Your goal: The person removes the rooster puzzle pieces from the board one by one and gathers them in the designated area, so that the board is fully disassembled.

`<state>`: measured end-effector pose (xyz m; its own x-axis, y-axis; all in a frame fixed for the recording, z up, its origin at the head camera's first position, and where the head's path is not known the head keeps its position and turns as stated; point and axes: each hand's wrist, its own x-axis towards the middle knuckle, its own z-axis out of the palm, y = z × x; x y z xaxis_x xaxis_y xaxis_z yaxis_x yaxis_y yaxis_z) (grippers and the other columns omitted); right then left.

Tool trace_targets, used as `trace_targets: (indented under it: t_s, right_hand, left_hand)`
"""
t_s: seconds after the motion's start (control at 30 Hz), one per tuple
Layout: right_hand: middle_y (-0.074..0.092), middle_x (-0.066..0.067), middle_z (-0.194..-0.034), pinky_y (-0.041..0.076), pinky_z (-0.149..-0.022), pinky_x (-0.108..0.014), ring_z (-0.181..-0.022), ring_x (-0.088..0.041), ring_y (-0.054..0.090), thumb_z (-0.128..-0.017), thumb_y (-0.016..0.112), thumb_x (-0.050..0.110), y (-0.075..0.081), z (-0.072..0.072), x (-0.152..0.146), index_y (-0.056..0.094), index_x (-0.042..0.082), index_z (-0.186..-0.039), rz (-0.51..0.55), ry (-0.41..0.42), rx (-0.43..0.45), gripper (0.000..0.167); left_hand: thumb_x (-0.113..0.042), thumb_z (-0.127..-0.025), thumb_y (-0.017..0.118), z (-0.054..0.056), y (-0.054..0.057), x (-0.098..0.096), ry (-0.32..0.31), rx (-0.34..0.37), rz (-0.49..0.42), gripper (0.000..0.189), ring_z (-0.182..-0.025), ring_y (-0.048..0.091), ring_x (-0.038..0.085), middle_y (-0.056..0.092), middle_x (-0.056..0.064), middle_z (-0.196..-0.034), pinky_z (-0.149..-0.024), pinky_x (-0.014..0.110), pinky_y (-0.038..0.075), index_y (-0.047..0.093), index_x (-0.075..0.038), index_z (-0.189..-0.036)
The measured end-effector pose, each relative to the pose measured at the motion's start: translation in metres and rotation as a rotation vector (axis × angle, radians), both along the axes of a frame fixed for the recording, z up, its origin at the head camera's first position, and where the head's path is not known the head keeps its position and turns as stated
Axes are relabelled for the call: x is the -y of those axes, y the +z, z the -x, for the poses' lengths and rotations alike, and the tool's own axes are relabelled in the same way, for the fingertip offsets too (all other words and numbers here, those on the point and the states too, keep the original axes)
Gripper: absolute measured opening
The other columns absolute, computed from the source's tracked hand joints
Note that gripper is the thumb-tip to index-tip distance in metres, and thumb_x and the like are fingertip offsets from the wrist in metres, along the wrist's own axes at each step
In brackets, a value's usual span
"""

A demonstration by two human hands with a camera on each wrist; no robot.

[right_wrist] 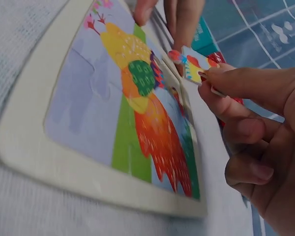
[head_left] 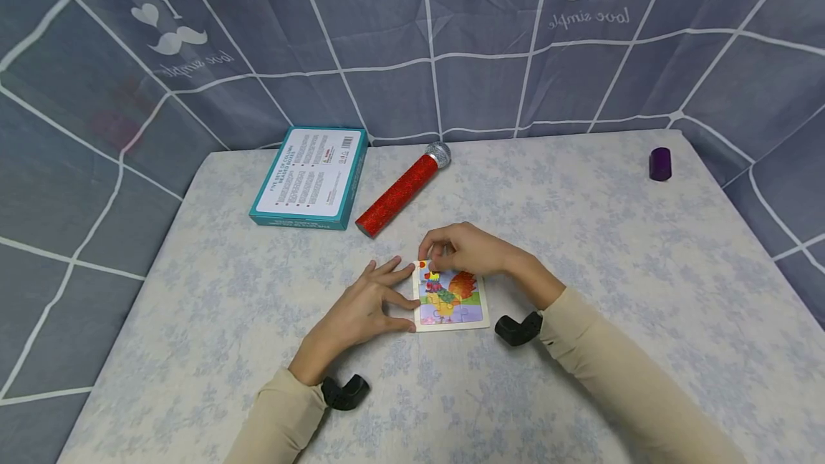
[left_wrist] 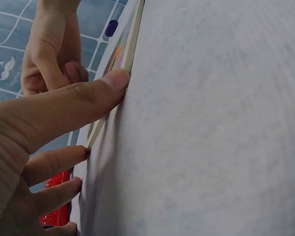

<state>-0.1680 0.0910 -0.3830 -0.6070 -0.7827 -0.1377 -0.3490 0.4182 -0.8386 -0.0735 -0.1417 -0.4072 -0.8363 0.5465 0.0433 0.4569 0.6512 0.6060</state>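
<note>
A small jigsaw board point(head_left: 452, 327) with a pale frame and a colourful rooster picture lies flat on the table. In the right wrist view, my right hand point(right_wrist: 270, 128) pinches a puzzle piece point(right_wrist: 191, 71) between thumb and index finger. The piece is tilted up by the board's upper edge, its other fingers curled below. From the head view, the right hand point(head_left: 473, 249) is over the board's top part, hiding some of the picture. My left hand point(head_left: 357, 310) has its fingers spread, with thumb point(left_wrist: 117, 79) and index finger touching the board's left side.
Beyond the board lies a red glittery microphone point(head_left: 399, 195) with a silver head. Left of it is a teal box point(head_left: 306, 170) with a white printed label. A dark purple cylinder point(head_left: 660, 164) stands at the far right. Grey-blue curtains point(head_left: 387, 13) surround the table.
</note>
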Motion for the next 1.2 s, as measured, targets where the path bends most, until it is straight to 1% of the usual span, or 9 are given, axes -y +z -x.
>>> trace_targets:
  t_s: [0.1,0.23,0.37,0.47,0.57,0.73,0.97,1.07,1.2]
  right_hand:
    - [0.068,-0.004,-0.086,0.048,-0.066,-0.027,-0.072,-0.024,0.061,-0.093,0.065,0.007,-0.001,0.002,-0.012,0.069,0.009,-0.106,0.04,-0.031,0.037,0.014]
    - [0.07,-0.005,-0.088,0.047,-0.07,-0.028,-0.079,-0.022,0.06,-0.092,0.067,0.009,-0.004,0.005,-0.035,0.072,0.007,-0.106,0.061,-0.109,0.097,0.015]
    - [0.073,-0.005,-0.097,0.048,-0.078,-0.03,-0.09,-0.021,0.061,-0.091,0.07,0.012,-0.008,0.007,-0.062,0.074,0.007,-0.107,0.057,-0.201,0.148,0.018]
    - [0.073,-0.005,-0.104,0.048,-0.083,-0.03,-0.099,-0.02,0.062,-0.091,0.071,0.015,-0.011,0.009,-0.081,0.075,0.009,-0.108,0.036,-0.25,0.156,0.019]
    - [0.073,-0.005,-0.108,0.048,-0.088,-0.03,-0.106,-0.02,0.061,-0.09,0.071,0.016,-0.014,0.01,-0.096,0.076,0.01,-0.107,0.002,-0.291,0.148,0.019]
    - [0.073,-0.006,-0.109,0.049,-0.087,-0.027,-0.106,-0.02,0.062,-0.089,0.072,0.016,-0.014,0.009,-0.11,0.076,0.009,-0.108,-0.04,-0.341,0.127,0.021]
    - [0.074,-0.006,-0.103,0.049,-0.083,-0.024,-0.102,-0.019,0.063,-0.087,0.074,0.014,-0.016,0.007,-0.113,0.077,0.007,-0.106,-0.058,-0.376,0.093,0.02]
    - [0.075,-0.005,-0.099,0.05,-0.082,-0.027,-0.1,-0.018,0.064,-0.085,0.076,0.014,-0.017,0.006,-0.111,0.079,0.01,-0.101,-0.069,-0.41,0.077,0.017]
    - [0.075,-0.001,-0.098,0.048,-0.083,-0.031,-0.097,-0.018,0.064,-0.083,0.079,0.017,-0.018,0.004,-0.11,0.08,0.014,-0.094,-0.095,-0.451,0.023,0.012]
  left_hand:
    - [-0.026,-0.07,0.09,0.0,0.0,0.0,0.004,0.006,-0.005,0.037,-0.145,0.029,0.03,0.05,0.012,-0.145,-0.116,0.06,0.011,0.079,-0.014,-0.103]
    - [-0.025,-0.069,0.09,0.0,0.0,0.0,0.011,0.017,-0.006,0.038,-0.145,0.029,0.03,0.05,0.012,-0.145,-0.117,0.06,0.011,0.079,-0.013,-0.103]
    - [-0.024,-0.068,0.091,0.0,0.0,0.0,0.018,0.025,-0.01,0.039,-0.145,0.029,0.029,0.05,0.012,-0.145,-0.117,0.059,0.01,0.079,-0.013,-0.103]
    - [-0.024,-0.067,0.091,0.0,-0.001,0.0,0.018,0.022,-0.01,0.039,-0.145,0.028,0.029,0.05,0.012,-0.145,-0.117,0.058,0.01,0.079,-0.013,-0.103]
    - [-0.025,-0.067,0.091,0.0,-0.001,0.0,0.017,0.017,-0.008,0.039,-0.145,0.028,0.029,0.05,0.012,-0.145,-0.117,0.058,0.01,0.079,-0.013,-0.103]
    - [-0.025,-0.067,0.091,0.001,-0.001,0.0,0.017,0.017,-0.005,0.039,-0.145,0.028,0.029,0.05,0.012,-0.145,-0.117,0.059,0.01,0.079,-0.013,-0.103]
    - [-0.026,-0.068,0.09,0.001,0.0,-0.001,0.011,0.005,0.013,0.039,-0.145,0.029,0.029,0.05,0.012,-0.145,-0.117,0.059,0.011,0.079,-0.014,-0.103]
    - [-0.026,-0.068,0.09,0.001,0.001,-0.001,0.009,-0.001,0.021,0.039,-0.145,0.029,0.029,0.05,0.012,-0.144,-0.117,0.059,0.012,0.079,-0.014,-0.103]
    - [-0.026,-0.068,0.09,0.001,0.002,-0.001,0.005,0.002,0.029,0.039,-0.145,0.029,0.029,0.05,0.011,-0.145,-0.117,0.058,0.012,0.079,-0.015,-0.104]
